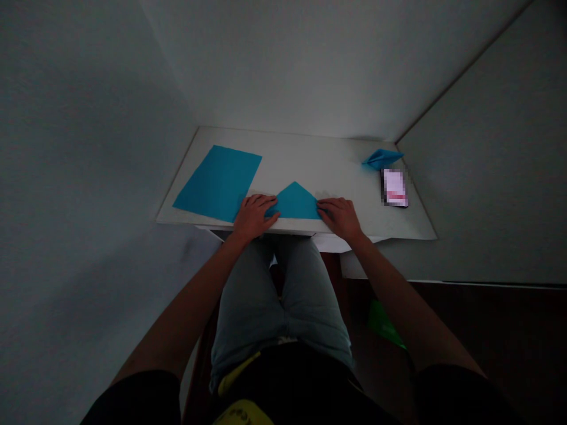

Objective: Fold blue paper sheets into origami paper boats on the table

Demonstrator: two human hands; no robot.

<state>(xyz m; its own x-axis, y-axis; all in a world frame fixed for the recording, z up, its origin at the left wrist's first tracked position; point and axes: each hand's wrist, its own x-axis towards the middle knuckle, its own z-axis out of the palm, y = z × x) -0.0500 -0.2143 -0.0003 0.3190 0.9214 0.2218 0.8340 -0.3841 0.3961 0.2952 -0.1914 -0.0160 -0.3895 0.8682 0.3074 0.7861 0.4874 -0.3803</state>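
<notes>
A folded sheet of blue paper (297, 202) lies near the front edge of the white table, with a pointed top and a straight lower edge. At its left corner, my left hand (254, 217) grips the paper, fingers on top and thumb by the lower edge. My right hand (342, 217) holds the opposite corner between bent fingers and thumb. Both corners are partly hidden under the fingers. Left of my left hand lies a larger flat blue sheet (218, 184), its lower right part close to that hand.
A folded blue paper shape (381, 158) stands at the table's back right. Just in front of it is a phone (395, 188) with a lit, blurred screen. Walls border the white table (305, 156) at the back and sides. Something green (384, 324) lies on the dark floor.
</notes>
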